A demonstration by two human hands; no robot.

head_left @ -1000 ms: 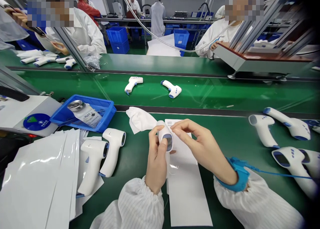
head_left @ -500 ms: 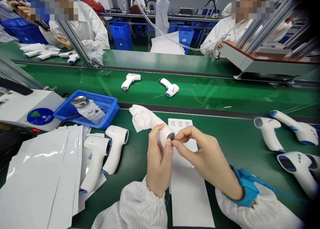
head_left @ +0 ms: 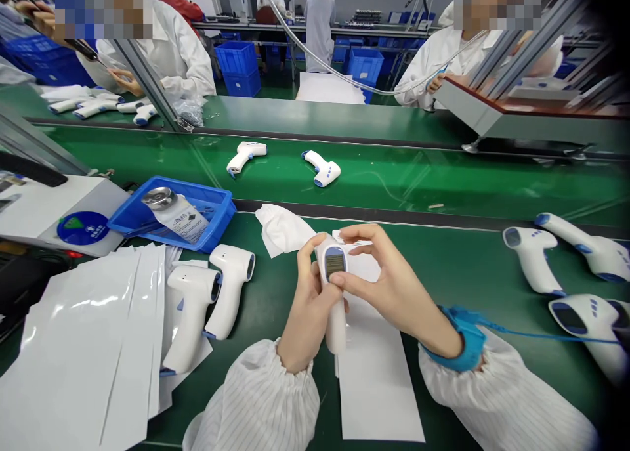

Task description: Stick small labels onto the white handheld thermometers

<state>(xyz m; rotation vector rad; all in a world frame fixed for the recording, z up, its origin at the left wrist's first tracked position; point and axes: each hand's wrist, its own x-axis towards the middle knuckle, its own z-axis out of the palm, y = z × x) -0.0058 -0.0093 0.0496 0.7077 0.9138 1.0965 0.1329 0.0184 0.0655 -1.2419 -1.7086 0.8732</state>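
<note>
A white thermometer is held up at lower centre of the frame, above a long white paper sheet, with its dark display turned toward the camera and its handle pointed down. The left hand is closed around the thermometer, its fingers wrapped against the side. The right hand is clamped on the head, with the thumb pressed at the lower edge of the display and the other fingers curved above it. A blue wrist strap is worn on the right wrist.

Only this thermometer is being handled. Two others are left lying on the green tabletop to the left of the hands, and three more lie at the right of the frame. A pile of glossy white bags is spread at lower left, and none is seen filled.

Compared with the earlier frame, the thermometer has been turned so that the display is shown, and a white cloth now lies apart from it, just beside the paper sheet.
</note>
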